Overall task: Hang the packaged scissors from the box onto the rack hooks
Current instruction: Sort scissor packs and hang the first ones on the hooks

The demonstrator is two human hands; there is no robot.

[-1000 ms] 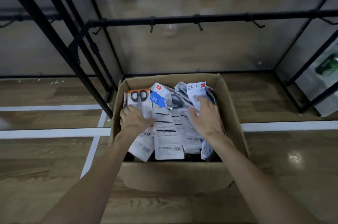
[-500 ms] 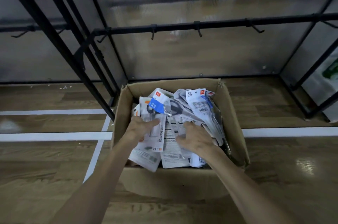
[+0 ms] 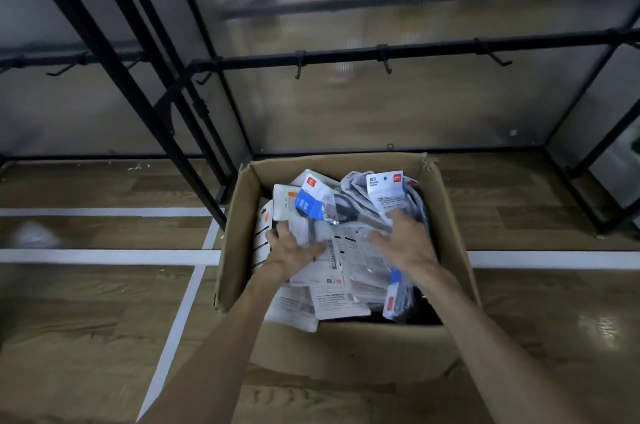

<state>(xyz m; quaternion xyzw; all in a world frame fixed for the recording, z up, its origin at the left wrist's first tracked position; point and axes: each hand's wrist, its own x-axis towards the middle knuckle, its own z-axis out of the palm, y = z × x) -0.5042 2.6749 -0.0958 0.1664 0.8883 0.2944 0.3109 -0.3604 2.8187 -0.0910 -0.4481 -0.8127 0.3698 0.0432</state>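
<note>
The floor (image 3: pixel 104 337) is brown wood-pattern planks, dim and slightly glossy, with a pale patch of reflected light (image 3: pixel 604 326) on the near right. Two white lines (image 3: pixel 104 255) run across it from left to right, the nearer one wider, and a third white line (image 3: pixel 173 326) branches off toward the near left. The far wall (image 3: pixel 381 111) is a translucent ribbed panel with only blurred shapes showing through it. A plainer grey panel (image 3: pixel 69 118) stands to the left. A black metal rack (image 3: pixel 433 50) stands against these panels, its slanted posts on the left and its base on the floor.
</note>
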